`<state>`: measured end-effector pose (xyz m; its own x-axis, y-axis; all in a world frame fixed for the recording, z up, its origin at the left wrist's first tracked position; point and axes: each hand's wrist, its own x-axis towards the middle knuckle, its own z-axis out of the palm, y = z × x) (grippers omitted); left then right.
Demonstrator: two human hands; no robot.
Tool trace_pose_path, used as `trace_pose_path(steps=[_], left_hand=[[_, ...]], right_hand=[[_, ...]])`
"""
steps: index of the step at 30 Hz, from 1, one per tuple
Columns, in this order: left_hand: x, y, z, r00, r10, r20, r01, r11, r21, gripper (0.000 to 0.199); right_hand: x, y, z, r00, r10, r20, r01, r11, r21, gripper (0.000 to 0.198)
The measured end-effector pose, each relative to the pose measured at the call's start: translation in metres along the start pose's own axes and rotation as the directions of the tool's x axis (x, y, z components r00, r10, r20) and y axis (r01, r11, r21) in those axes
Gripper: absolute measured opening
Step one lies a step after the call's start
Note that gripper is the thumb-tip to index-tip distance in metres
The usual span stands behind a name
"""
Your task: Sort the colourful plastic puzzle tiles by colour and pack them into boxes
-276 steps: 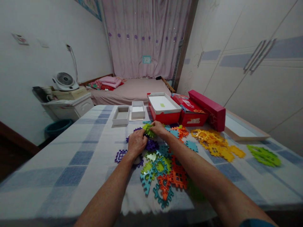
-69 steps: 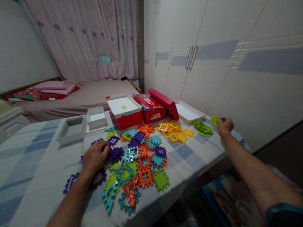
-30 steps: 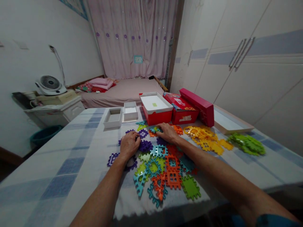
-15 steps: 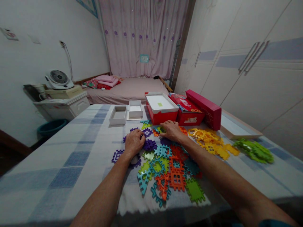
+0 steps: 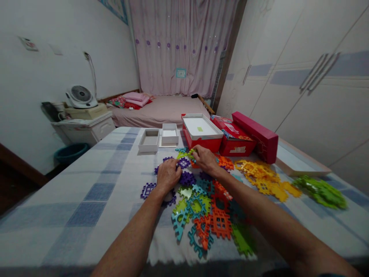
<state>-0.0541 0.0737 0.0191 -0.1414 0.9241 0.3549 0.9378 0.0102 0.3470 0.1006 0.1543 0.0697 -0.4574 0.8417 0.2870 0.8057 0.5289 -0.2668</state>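
My right hand pinches a yellow-green interlocking plastic tile beside the red box. Close by, my left hand rests with curled fingers among purple tiles; whatever lies under its fingers is hidden. Another purple tile lies left of that wrist, flat on the cloth. Nearer me spreads a mixed heap of toothed tiles, among them an orange window tile, a teal frame tile and a green square tile. Orange tiles lie just beyond my right wrist.
Two small white boxes stand at the table's far side. Beside them are a red box with a white tray on top, another red box and a long crimson box. Yellow tiles and green tiles lie right.
My right hand has lifted slightly and moved left, and a yellow-green tile now shows between its fingers. My left hand stays over the purple tiles. The view has shifted slightly left.
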Motion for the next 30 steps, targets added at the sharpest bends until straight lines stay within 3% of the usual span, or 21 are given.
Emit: trace_pose_path(steps=[6, 13, 24, 30], left_hand=[[0.000, 0.002, 0.002, 0.994, -0.098, -0.038, 0.099, 0.995, 0.017, 0.050], [0.001, 0.001, 0.003, 0.998, -0.054, -0.009, 0.054, 0.998, 0.022, 0.035], [0.001, 0.001, 0.003, 0.998, -0.063, -0.008, 0.063, 0.998, 0.016, 0.037], [0.000, 0.002, 0.002, 0.998, -0.061, -0.023, 0.061, 0.998, 0.013, 0.038]], right_hand=[[0.026, -0.029, 0.030, 0.984, 0.097, 0.149, -0.101, 0.995, 0.023, 0.029], [0.036, -0.037, 0.040, 0.966, 0.169, 0.195, -0.163, 0.986, -0.048, 0.034], [0.046, -0.035, 0.042, 0.951, 0.175, 0.254, -0.161, 0.984, -0.074, 0.031], [0.039, -0.034, 0.039, 0.969, 0.076, 0.234, -0.073, 0.997, -0.019, 0.021]])
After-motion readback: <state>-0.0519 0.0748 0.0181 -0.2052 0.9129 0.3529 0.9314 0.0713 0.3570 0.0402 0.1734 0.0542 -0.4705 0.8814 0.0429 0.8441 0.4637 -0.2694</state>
